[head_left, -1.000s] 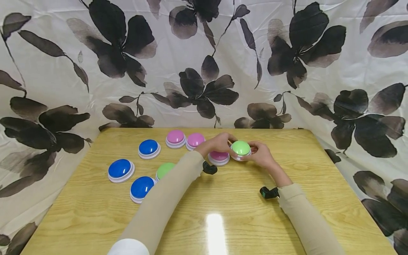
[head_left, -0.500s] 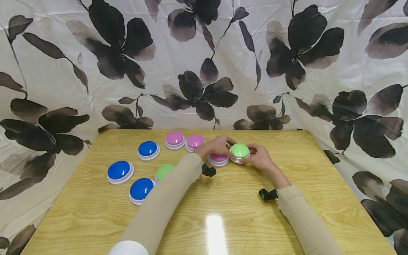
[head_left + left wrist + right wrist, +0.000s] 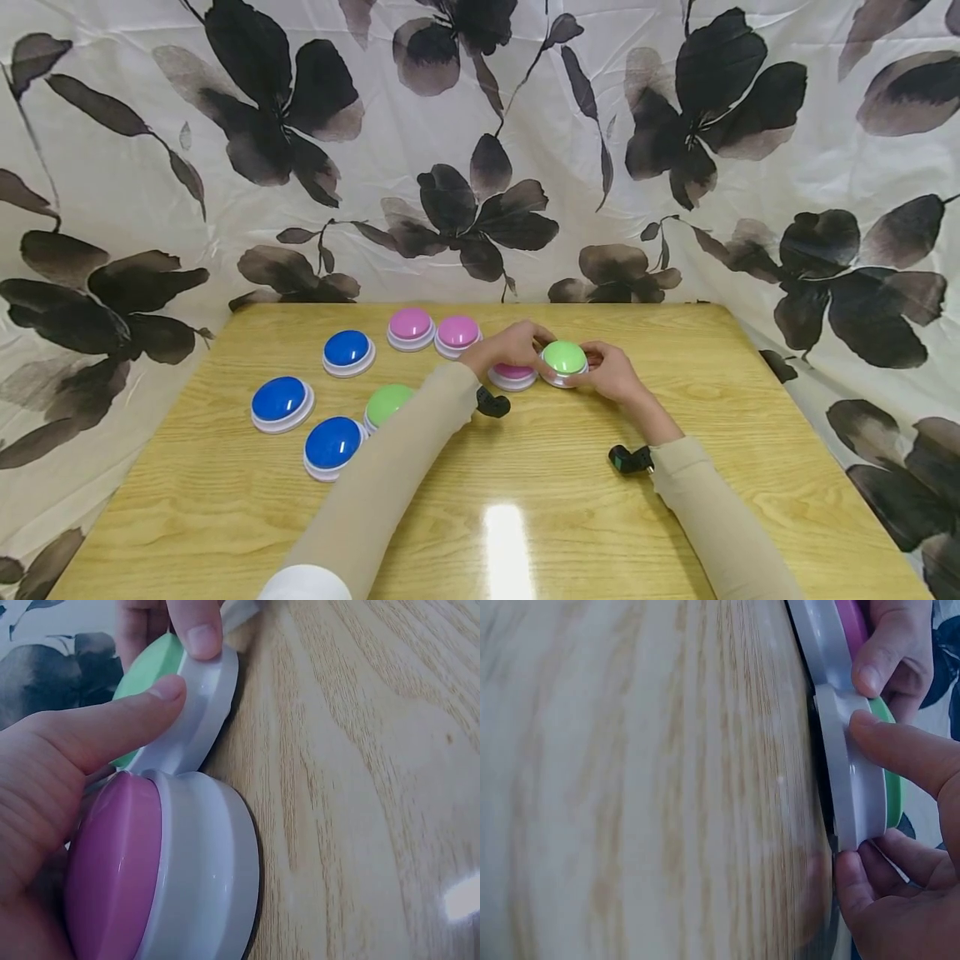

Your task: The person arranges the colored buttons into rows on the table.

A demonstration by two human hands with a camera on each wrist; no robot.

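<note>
A green dome push button (image 3: 565,357) on a white base is held between both hands, at the right end of a line of buttons. My left hand (image 3: 517,346) grips its left side, with the thumb on the white rim. On the right side, my right hand (image 3: 611,371) grips the base between thumb and fingers. A pink push button (image 3: 116,870) lies under my left palm, its base touching the green one's base. A dark gap shows under the green button in the right wrist view; whether it rests fully on the table, I cannot tell.
Two more pink buttons (image 3: 410,325) stand at the back of the wooden table (image 3: 570,517). Several blue buttons (image 3: 279,400) are at the left. Another green button (image 3: 388,403) is partly hidden by the left sleeve. A flowered cloth (image 3: 480,150) hangs behind the table.
The green button has come down slightly toward the table with both hands around it, mostly in the first half second. Since then hands and buttons look nearly still.
</note>
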